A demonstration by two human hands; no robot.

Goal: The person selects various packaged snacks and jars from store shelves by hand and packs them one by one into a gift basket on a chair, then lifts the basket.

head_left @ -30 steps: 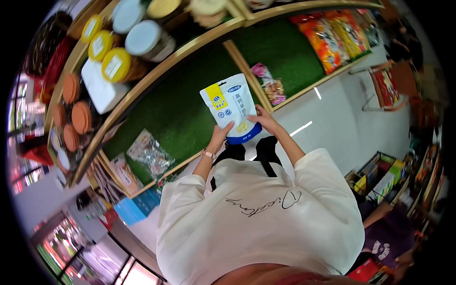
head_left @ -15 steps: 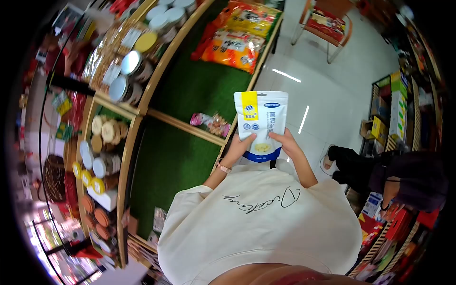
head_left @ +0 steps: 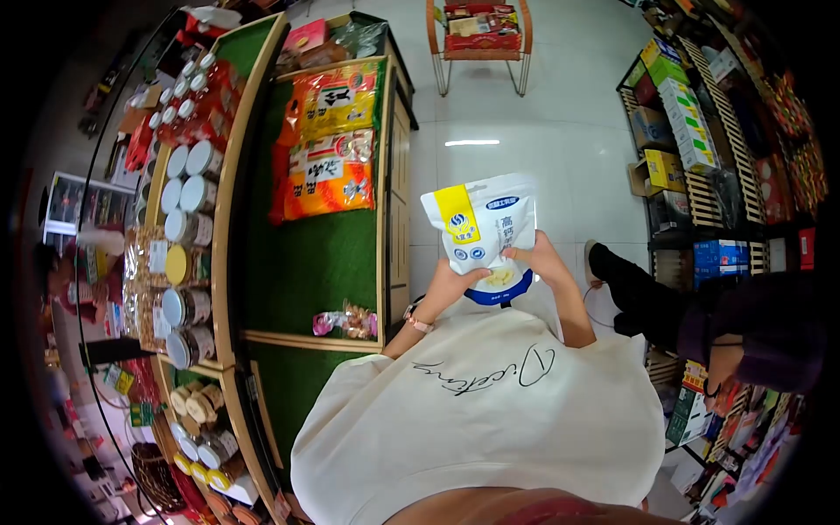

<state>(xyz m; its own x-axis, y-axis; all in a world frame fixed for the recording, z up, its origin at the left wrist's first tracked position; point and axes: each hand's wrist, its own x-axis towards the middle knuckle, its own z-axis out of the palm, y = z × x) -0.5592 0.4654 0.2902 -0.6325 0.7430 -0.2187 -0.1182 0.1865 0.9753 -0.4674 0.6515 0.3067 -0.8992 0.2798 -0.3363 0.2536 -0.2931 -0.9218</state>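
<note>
A white snack pouch with a yellow panel and a blue bottom band is held up in front of my chest, slightly tilted. My left hand grips its lower left side, thumb on the front. Gripping the lower right side is my right hand, its thumb also over the printed front. The other fingers are hidden behind the pouch. To the left, the nearest goods are small wrapped snacks on a green-lined display stand.
Large orange and yellow snack bags lie on the stand. Lidded jars line the shelf further left. Ahead is a chair holding packages. A person in dark clothes is at the right, near shelves with boxes.
My view has turned and moved forward along the aisle, so the stand and chair have shifted left in view. The pouch stays in both hands and is tilted a little more.
</note>
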